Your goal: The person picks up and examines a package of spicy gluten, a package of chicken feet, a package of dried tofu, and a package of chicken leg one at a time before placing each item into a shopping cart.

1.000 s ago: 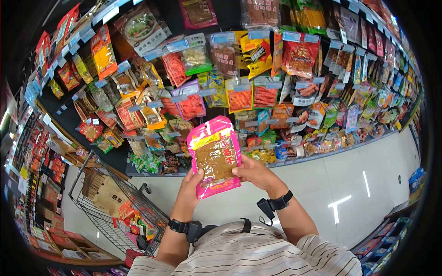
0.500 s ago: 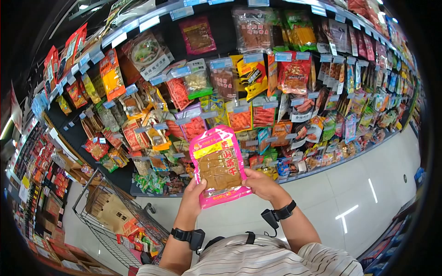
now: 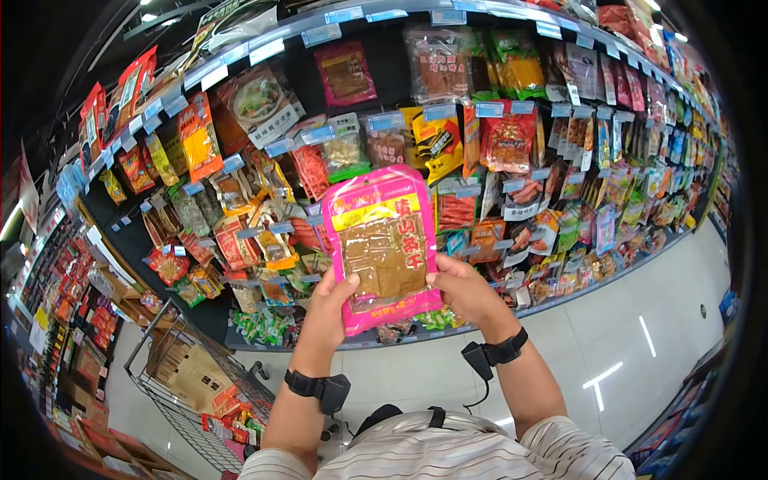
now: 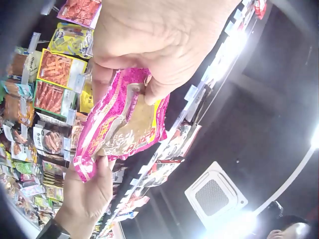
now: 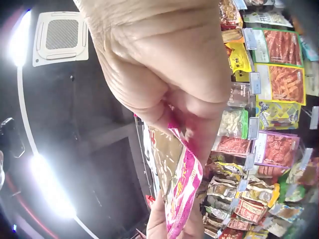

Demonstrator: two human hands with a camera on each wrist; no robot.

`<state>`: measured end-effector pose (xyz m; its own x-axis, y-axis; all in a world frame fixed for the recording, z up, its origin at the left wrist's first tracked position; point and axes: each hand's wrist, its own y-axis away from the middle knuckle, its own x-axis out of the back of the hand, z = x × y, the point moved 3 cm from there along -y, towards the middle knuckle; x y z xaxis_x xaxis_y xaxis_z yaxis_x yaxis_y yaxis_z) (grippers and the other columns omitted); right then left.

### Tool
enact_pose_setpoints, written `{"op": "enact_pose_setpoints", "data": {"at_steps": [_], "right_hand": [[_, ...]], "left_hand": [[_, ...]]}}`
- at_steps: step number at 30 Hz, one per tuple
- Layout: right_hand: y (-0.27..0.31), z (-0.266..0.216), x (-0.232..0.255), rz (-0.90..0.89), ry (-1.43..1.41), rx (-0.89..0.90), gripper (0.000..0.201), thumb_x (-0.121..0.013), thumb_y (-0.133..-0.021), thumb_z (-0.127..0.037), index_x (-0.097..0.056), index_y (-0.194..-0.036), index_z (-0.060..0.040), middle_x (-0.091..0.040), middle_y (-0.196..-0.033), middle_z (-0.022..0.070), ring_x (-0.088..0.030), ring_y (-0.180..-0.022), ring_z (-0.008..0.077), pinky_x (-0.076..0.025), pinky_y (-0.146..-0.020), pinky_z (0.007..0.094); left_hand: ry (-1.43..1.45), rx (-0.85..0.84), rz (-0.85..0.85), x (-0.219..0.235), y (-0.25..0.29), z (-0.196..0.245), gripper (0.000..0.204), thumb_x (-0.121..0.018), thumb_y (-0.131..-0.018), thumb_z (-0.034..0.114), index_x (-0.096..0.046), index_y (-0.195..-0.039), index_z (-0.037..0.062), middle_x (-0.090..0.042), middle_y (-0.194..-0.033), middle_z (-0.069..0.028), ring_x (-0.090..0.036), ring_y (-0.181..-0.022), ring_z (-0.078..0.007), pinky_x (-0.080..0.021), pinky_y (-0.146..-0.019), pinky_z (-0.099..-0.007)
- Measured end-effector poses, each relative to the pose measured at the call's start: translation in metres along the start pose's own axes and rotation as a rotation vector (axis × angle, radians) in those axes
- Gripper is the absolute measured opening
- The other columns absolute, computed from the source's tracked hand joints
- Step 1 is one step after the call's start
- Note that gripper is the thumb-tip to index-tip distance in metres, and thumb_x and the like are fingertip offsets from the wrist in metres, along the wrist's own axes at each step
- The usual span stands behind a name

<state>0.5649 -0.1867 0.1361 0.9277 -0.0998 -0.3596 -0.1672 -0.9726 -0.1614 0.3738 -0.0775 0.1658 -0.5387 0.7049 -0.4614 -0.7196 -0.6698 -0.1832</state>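
A pink packet of dried tofu (image 3: 384, 256), with a clear window over brown slabs and red lettering, is held upright before the shelves. At its lower left edge the left hand (image 3: 326, 308) grips it, thumb on the front. The right hand (image 3: 470, 296) pinches the lower right edge, its thumb also on the front. The left wrist view shows the packet (image 4: 132, 124) slanted between the left hand (image 4: 154, 40) and the other hand below. In the right wrist view, the right hand (image 5: 164, 55) covers one edge of the packet (image 5: 182, 184); the fingers behind are mostly hidden.
Shelves of hanging snack packets face the person, including a similar pink packet (image 3: 346, 72) high up. Price tags (image 3: 322, 35) line the shelf edge. A wire shopping cart (image 3: 200, 400) with a paper bag (image 3: 196, 378) and packets stands at the left. Pale floor tiles (image 3: 576, 320) spread right.
The packet first dipped slightly, then rose in the head view and now looks larger, with both hands still gripping it. The view has tilted up, showing more of the upper shelf.
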Motion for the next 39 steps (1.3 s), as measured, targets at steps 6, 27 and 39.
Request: {"op": "enact_pose_setpoints", "data": {"at_steps": [6, 27, 39], "right_hand": [[-0.028, -0.018, -0.007, -0.064, -0.017, 0.053, 0.04, -0.046, -0.097, -0.006, -0.047, -0.137, -0.0009, -0.058, -0.129, 0.005, -0.059, -0.115, 0.0147, -0.048, -0.098, 0.0321], [-0.179, -0.055, 0.006, 0.056, 0.283, 0.044, 0.038, -0.054, -0.098, -0.018, -0.049, -0.134, -0.0041, -0.062, -0.123, 0.0056, -0.061, -0.109, 0.0137, -0.053, -0.089, 0.0321], [-0.281, -0.182, -0.022, 0.087, 0.293, 0.535, 0.025, -0.058, -0.096, -0.014, -0.058, -0.117, -0.0002, -0.067, -0.106, 0.0073, -0.066, -0.094, 0.0132, -0.056, -0.082, 0.0318]], "left_hand": [[-0.057, -0.036, -0.009, 0.006, -0.024, 0.024, 0.046, -0.057, -0.095, 0.011, -0.044, -0.139, -0.0001, -0.059, -0.13, -0.0106, -0.061, -0.114, -0.0206, -0.054, -0.093, -0.035], [-0.114, -0.064, -0.158, 0.066, -0.175, 0.085, 0.043, -0.059, -0.095, 0.012, -0.047, -0.134, -0.0018, -0.06, -0.126, -0.0115, -0.063, -0.109, -0.0182, -0.055, -0.091, -0.0337], [-0.236, -0.04, -0.453, 0.049, -0.263, 0.176, 0.04, -0.06, -0.094, 0.014, -0.048, -0.129, -0.0025, -0.062, -0.121, -0.0136, -0.065, -0.106, -0.0217, -0.057, -0.09, -0.039]]}}
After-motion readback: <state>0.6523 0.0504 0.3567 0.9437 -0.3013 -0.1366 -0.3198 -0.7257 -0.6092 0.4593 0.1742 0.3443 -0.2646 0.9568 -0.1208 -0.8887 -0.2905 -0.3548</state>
